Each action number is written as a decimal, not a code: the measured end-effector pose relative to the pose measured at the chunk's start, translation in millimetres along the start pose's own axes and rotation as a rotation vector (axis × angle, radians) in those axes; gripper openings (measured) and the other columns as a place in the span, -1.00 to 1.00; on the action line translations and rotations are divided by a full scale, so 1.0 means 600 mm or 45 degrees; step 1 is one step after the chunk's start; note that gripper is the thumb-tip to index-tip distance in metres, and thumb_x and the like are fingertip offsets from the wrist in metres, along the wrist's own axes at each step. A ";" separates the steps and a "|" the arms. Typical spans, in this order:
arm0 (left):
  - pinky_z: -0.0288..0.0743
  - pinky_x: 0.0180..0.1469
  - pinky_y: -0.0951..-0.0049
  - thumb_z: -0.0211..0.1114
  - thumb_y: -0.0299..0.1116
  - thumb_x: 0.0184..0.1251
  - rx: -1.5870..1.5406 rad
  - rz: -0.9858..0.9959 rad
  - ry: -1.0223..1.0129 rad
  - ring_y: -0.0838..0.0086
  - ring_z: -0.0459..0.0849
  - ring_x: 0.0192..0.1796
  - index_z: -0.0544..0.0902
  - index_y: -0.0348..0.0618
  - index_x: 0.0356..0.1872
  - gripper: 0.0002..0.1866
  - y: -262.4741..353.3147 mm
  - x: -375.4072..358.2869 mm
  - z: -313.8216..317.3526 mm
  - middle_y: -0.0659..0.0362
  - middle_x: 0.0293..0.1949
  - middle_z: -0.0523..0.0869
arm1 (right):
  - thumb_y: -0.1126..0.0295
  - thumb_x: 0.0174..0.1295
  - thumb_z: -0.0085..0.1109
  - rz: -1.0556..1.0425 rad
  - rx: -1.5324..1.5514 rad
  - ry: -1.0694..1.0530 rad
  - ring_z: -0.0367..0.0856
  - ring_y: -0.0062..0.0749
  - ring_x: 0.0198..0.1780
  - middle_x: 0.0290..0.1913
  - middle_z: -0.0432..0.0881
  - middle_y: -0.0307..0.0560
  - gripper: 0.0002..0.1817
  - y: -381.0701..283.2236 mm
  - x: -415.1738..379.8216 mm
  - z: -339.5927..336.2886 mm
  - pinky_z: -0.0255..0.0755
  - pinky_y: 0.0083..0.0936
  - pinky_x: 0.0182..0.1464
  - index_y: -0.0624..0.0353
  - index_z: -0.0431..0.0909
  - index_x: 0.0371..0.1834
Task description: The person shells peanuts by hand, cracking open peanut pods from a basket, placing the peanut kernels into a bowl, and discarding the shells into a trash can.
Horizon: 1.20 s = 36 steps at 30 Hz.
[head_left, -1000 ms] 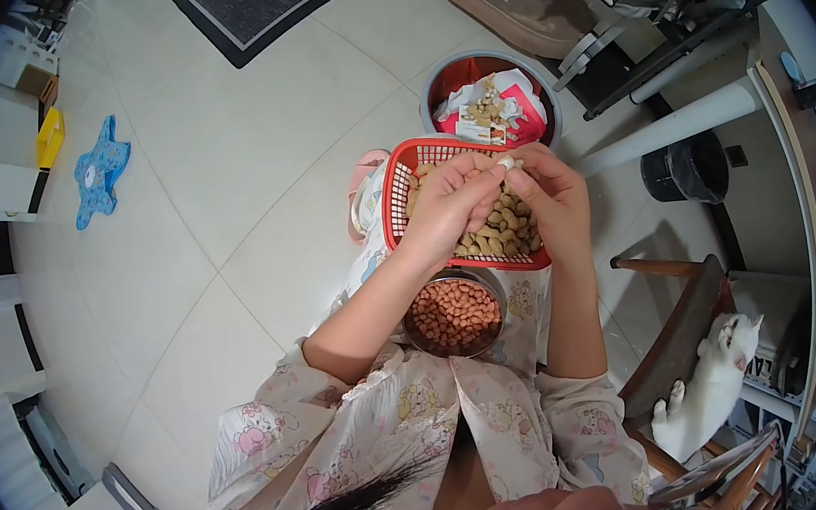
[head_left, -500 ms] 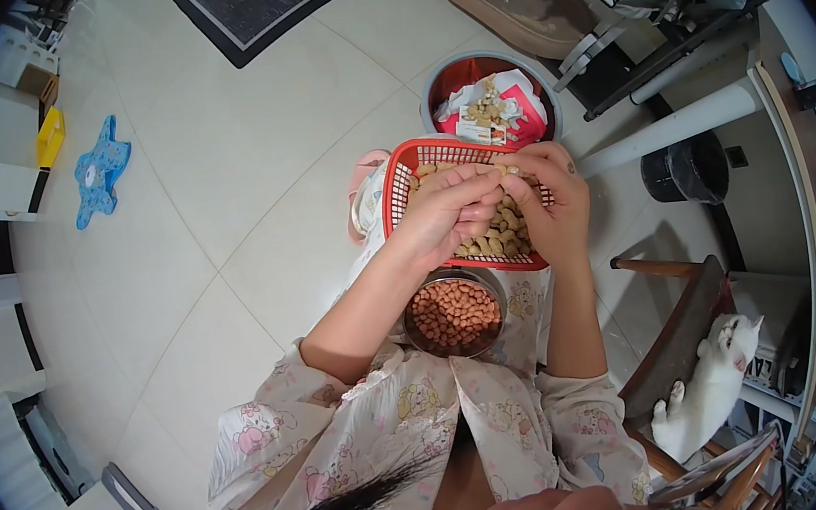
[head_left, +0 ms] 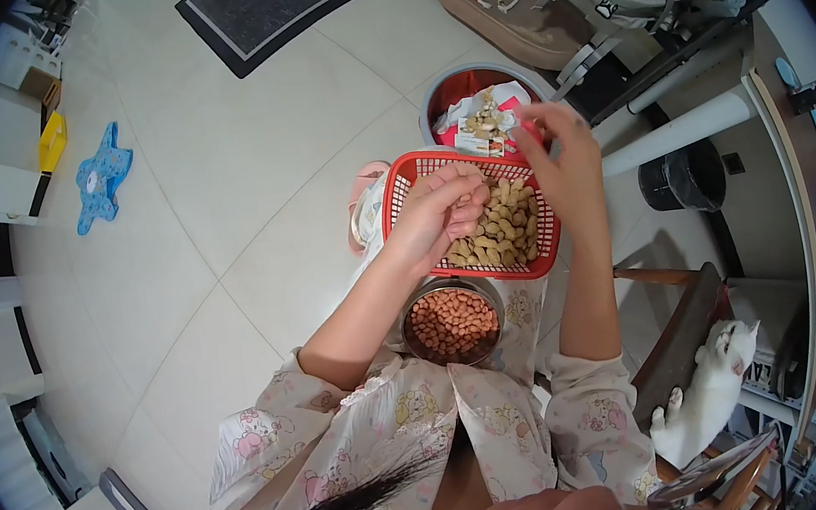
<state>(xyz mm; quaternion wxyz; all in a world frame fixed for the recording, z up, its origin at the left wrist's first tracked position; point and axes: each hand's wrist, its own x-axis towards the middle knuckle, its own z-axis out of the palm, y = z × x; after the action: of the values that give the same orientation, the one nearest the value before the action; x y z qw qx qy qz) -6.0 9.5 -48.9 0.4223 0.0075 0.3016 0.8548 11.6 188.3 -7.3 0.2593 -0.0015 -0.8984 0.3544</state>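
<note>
My left hand [head_left: 445, 208] is curled closed above the left side of a red plastic basket [head_left: 475, 269]. What it holds, if anything, is hidden by the fingers. In the basket lie unshelled peanuts [head_left: 501, 229]. My right hand [head_left: 562, 152] has its thumb and fingers apart, beside the near right edge of a round waste bin [head_left: 427, 112]; nothing shows between them. Inside the bin are peanut shells [head_left: 489, 123] on crumpled paper and pink wrapping. Between the basket and my body, a metal bowl [head_left: 455, 358] on my lap contains shelled reddish peanuts [head_left: 453, 320].
A white cat [head_left: 705, 392] lies on a chair [head_left: 674, 335] at my right. Under the desk stands a black bin [head_left: 683, 175]. A blue star-shaped item [head_left: 104, 177] lies on the tiled floor, and a dark mat [head_left: 275, 13] is farther ahead.
My hands have separated. The right hand has moved away to the right and forward, towards the waste bin, and its fingers have spread. My left hand stays closed over the basket.
</note>
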 end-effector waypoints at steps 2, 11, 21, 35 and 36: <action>0.09 -0.55 0.72 0.04 -0.41 0.39 0.055 0.022 0.000 0.74 0.21 -0.57 0.45 -0.14 -0.35 -0.90 0.005 -0.003 0.009 0.34 -0.51 0.40 | 0.39 0.08 0.26 0.010 0.079 -0.137 0.56 -0.17 -0.16 -0.28 0.62 -0.06 -0.84 -0.032 -0.030 -0.005 0.40 -0.31 -0.05 0.19 0.58 -0.30; 0.08 -0.57 0.69 0.13 -0.44 0.33 -0.008 0.058 0.002 0.71 0.24 -0.60 0.43 -0.15 -0.44 -0.87 -0.009 0.004 0.005 0.27 -0.51 0.47 | 0.44 -0.01 0.27 0.035 0.268 -0.278 0.57 -0.22 -0.29 -0.41 0.61 -0.12 -0.89 -0.037 -0.047 -0.007 0.42 -0.37 -0.14 0.20 0.57 -0.43; 0.50 -0.16 0.47 -0.24 0.08 0.48 -0.127 -0.040 -0.161 0.41 0.59 -0.21 0.47 -0.32 -0.01 -0.41 0.010 -0.013 0.012 0.03 -0.14 0.62 | 0.50 0.06 0.22 0.430 1.030 -0.151 0.53 -0.51 -0.28 -0.36 0.58 -0.21 -0.92 -0.066 -0.068 -0.041 0.38 -0.57 -0.20 0.29 0.57 -0.44; 0.38 0.19 0.40 -0.12 -0.18 0.52 0.255 -0.609 -0.318 0.47 0.51 0.09 0.42 -0.32 0.13 -0.59 -0.043 -0.150 -0.032 0.10 0.03 0.53 | 0.47 0.11 0.31 0.134 2.382 -1.369 0.41 -0.42 -0.27 -0.31 0.56 -0.19 -0.89 -0.193 -0.141 -0.089 0.25 -0.50 -0.23 0.18 0.66 -0.30; 0.35 0.21 0.43 -0.07 -0.19 0.51 0.292 -0.612 -0.323 0.50 0.47 0.11 0.37 -0.32 0.19 -0.57 -0.049 -0.154 -0.041 0.14 0.08 0.50 | 0.47 0.11 0.31 0.136 2.384 -1.368 0.41 -0.42 -0.27 -0.31 0.56 -0.19 -0.89 -0.194 -0.142 -0.087 0.25 -0.50 -0.23 0.18 0.66 -0.30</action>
<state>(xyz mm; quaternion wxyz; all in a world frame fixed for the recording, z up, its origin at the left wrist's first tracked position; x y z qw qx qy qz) 67.9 -56.4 -61.9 0.6434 0.0902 0.3341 0.6828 130.5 118.6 59.4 -0.2861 0.3138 -0.2657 0.8655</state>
